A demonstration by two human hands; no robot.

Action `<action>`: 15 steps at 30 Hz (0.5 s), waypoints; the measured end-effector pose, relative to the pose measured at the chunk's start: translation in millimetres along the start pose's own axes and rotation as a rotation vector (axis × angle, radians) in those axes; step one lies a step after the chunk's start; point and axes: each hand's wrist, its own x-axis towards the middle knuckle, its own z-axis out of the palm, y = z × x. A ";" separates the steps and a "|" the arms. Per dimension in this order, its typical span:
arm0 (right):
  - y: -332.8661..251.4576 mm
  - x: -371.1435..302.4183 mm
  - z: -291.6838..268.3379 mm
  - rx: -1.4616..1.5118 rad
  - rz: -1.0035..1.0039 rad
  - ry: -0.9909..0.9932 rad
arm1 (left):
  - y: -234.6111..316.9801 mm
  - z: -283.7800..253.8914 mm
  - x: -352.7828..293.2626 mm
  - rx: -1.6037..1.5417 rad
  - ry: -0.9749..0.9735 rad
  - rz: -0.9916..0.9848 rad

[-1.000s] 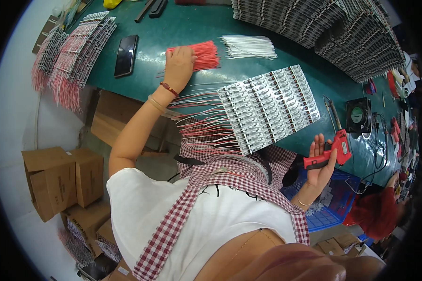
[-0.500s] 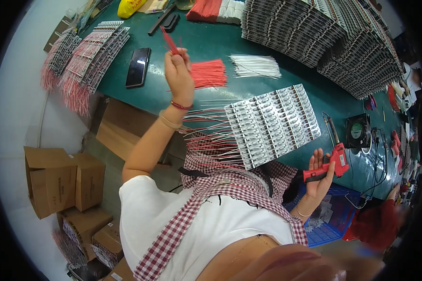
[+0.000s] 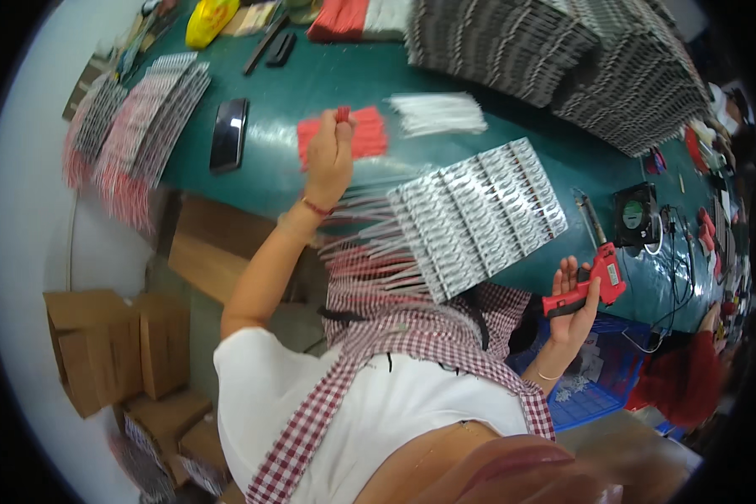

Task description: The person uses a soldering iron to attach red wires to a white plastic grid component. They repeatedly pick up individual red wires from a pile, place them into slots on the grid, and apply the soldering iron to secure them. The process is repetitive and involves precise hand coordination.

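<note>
My left hand (image 3: 329,160) is closed on a bunch of red wires (image 3: 343,114), whose ends show above the fingers. It hovers by the pile of red wires (image 3: 368,133) on the table. Beside that lies a pile of white wires (image 3: 438,114). A panel of small circuit boards (image 3: 479,220) lies at the table's near edge, with red and white wires trailing from its left side toward my apron. At the right, a red soldering gun (image 3: 592,284) rests in my right hand (image 3: 573,323), held between thumb and palm with the fingers stretched; its tip points away.
Tall stacks of board panels (image 3: 512,59) stand at the back right. A phone (image 3: 228,136) and wired panels (image 3: 147,118) are at the left. A small fan (image 3: 637,215) and cables sit right, above a blue crate (image 3: 592,403). Cardboard boxes (image 3: 101,349) stand on the floor.
My left hand has come down and slightly right, and the red wires in it now stand lower. The whole view has shifted a little. The soldering gun stays in my right hand.
</note>
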 end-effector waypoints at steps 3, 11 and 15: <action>-1.3 -0.1 6.9 -0.003 -0.006 0.020 | 24.1 -13.8 17.0 0.481 -0.224 0.211; -2.4 -2.6 14.3 0.009 -0.048 0.042 | -20.5 -1.8 20.2 0.801 -0.261 0.301; -4.0 -4.9 17.5 -0.025 -0.053 0.064 | -21.1 6.6 22.7 0.789 -0.168 0.279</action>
